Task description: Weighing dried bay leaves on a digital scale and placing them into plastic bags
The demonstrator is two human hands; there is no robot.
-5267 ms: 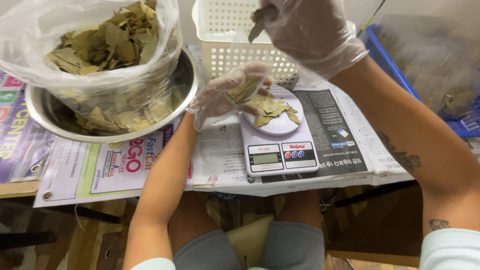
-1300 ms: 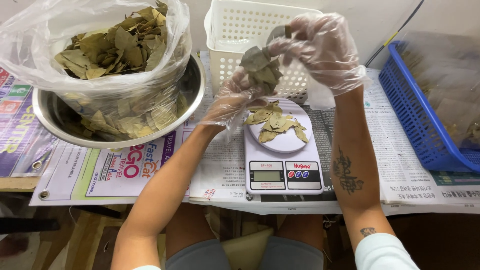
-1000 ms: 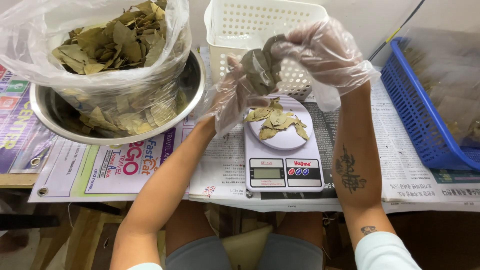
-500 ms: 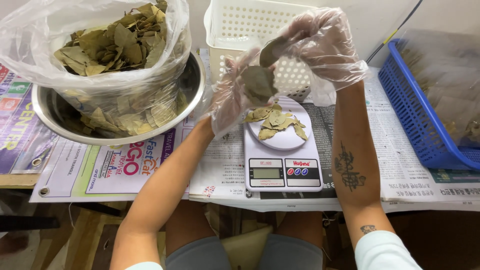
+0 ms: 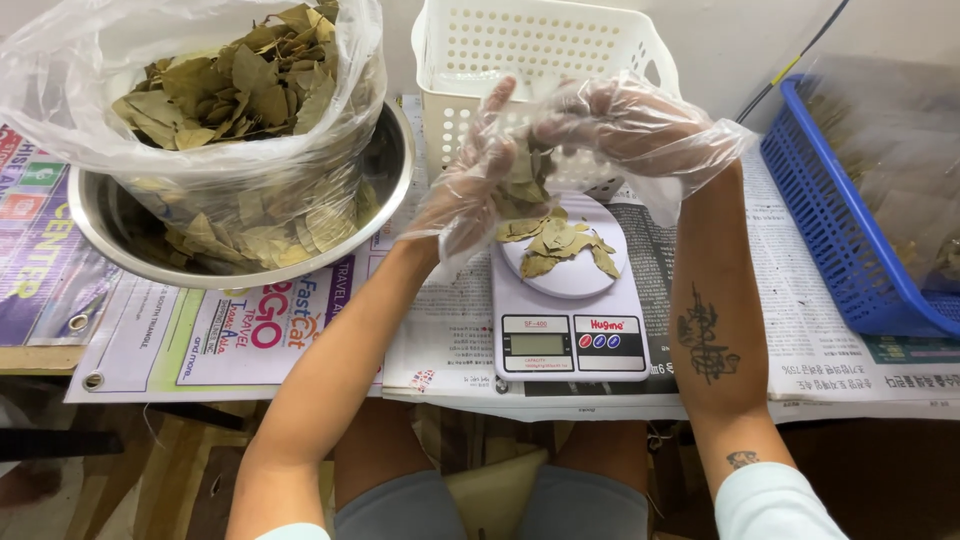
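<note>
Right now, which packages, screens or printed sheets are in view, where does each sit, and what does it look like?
Scale display: small grey rectangular screen on the white scale's front, beside round coloured buttons.
Plastic bag: clear, full of dried leaves, in the steel bowl, upper left.
Newspaper: black-and-white sheets under the scale and blue basket.
Banner: colourful glossy sheet with metal eyelets, far left.

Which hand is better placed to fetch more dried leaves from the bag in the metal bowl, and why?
Left, probably. The left hand hovers beside the scale on the side nearest the bag of leaves. The right hand would have to cross over the left hand to reach it.
</note>
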